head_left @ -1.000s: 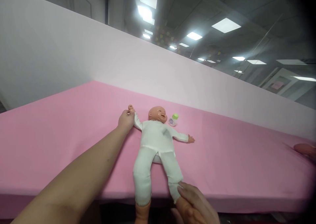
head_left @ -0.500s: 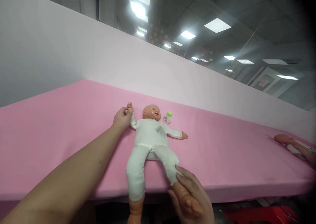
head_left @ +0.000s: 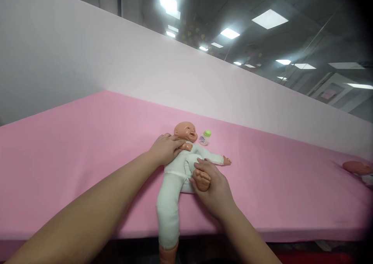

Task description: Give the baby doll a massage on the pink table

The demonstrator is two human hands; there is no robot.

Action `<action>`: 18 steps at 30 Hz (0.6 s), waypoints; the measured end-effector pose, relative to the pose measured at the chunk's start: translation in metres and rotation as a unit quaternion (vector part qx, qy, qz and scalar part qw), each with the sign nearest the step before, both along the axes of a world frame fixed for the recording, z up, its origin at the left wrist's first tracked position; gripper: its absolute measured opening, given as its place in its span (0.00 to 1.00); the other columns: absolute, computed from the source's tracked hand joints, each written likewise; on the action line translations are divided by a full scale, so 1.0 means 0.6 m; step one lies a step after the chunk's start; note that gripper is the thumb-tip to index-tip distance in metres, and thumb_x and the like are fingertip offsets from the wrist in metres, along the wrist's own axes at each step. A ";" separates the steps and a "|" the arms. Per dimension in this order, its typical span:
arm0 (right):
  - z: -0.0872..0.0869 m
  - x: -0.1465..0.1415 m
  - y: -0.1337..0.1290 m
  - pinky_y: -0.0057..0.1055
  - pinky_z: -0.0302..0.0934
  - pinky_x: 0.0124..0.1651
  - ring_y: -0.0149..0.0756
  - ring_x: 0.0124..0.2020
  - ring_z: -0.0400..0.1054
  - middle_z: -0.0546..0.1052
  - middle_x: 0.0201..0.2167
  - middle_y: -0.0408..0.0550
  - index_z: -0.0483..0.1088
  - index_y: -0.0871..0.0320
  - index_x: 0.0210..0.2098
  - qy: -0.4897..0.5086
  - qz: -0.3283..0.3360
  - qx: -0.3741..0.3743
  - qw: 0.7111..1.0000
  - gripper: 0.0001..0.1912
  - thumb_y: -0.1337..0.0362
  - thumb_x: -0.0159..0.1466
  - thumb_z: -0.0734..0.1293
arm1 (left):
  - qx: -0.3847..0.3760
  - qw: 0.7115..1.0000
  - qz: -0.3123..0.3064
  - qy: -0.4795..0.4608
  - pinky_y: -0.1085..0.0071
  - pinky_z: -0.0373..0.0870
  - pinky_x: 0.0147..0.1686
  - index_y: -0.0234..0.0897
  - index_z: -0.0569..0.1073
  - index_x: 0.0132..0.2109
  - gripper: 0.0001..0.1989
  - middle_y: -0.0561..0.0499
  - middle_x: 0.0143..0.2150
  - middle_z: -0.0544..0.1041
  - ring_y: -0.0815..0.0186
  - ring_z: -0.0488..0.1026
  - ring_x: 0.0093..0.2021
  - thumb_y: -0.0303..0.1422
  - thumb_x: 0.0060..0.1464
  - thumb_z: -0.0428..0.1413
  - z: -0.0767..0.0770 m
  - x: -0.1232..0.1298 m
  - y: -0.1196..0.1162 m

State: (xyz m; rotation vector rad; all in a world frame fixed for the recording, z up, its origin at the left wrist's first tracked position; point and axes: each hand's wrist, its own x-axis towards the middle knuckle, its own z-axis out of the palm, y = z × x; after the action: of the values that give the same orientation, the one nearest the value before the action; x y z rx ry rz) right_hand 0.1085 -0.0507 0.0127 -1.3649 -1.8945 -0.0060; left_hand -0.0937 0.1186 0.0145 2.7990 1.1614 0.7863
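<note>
Around the doll's (head_left: 175, 167) raised foot (head_left: 202, 179), I had the right hand (head_left: 216, 188) wrapped in a firm grip; left hand (head_left: 166, 149) clasped one arm across its chest. Doll lay face-up on pink surface (head_left: 279, 182), bottle (head_left: 205, 138) beside its head.

Doll's suit (head_left: 168, 209): plain white, faintly greenish
Doll's head (head_left: 183, 130): peach
Doll's raised foot (head_left: 202, 179): deeper orange-tan
Bottle cap (head_left: 207, 133): bright lime green
Bottle body (head_left: 203, 140): whitish, with small dark print
Desk (head_left: 268, 186): plain pink
Low wall (head_left: 151, 73): pinkish white, greyer leftward
Ceiling (head_left: 221, 7): dark grey
Ceiling lights (head_left: 270, 19): white
Object below the desk (head_left: 314, 258): red, blurred
</note>
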 end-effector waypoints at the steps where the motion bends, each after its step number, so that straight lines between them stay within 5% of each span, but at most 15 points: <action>1: -0.004 -0.005 0.008 0.48 0.69 0.63 0.49 0.62 0.69 0.75 0.59 0.53 0.73 0.53 0.53 -0.003 -0.001 -0.010 1.000 0.17 0.62 0.65 0.71 | 0.000 1.000 -0.002 0.001 0.53 0.64 0.54 0.52 0.75 0.63 0.22 0.47 0.57 0.80 0.48 0.73 0.54 0.45 0.68 0.47 -0.002 0.000 0.002; 8: -0.014 -0.050 0.027 0.46 0.75 0.51 0.49 0.56 0.74 0.74 0.58 0.56 0.74 0.54 0.51 -0.032 -0.021 -0.027 0.999 0.12 0.60 0.70 0.65 | -0.020 1.000 0.010 -0.004 0.54 0.62 0.58 0.53 0.76 0.62 0.21 0.48 0.58 0.79 0.50 0.71 0.57 0.42 0.67 0.48 -0.004 0.001 0.001; 12: -0.018 -0.047 0.022 0.46 0.73 0.55 0.49 0.57 0.73 0.75 0.57 0.55 0.73 0.54 0.51 0.000 -0.020 -0.011 1.000 0.12 0.62 0.68 0.67 | -0.044 0.997 0.016 -0.056 0.55 0.64 0.57 0.52 0.75 0.62 0.21 0.47 0.54 0.81 0.51 0.74 0.53 0.41 0.66 0.50 0.003 -0.005 -0.001; 18: -0.033 -0.022 -0.032 0.48 0.70 0.61 0.48 0.59 0.71 0.74 0.57 0.57 0.71 0.55 0.53 0.068 0.003 0.074 0.995 0.16 0.64 0.66 0.69 | -0.143 0.954 0.128 -0.231 0.64 0.68 0.38 0.44 0.80 0.49 0.22 0.47 0.42 0.83 0.54 0.77 0.42 0.51 0.66 0.48 0.002 -0.030 0.022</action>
State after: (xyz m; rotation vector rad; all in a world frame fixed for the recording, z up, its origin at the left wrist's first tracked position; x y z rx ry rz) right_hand 0.0951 -0.0702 -0.0074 -1.2283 -1.7493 -0.0486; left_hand -0.1118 0.1319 0.0158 2.1019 1.4158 1.1075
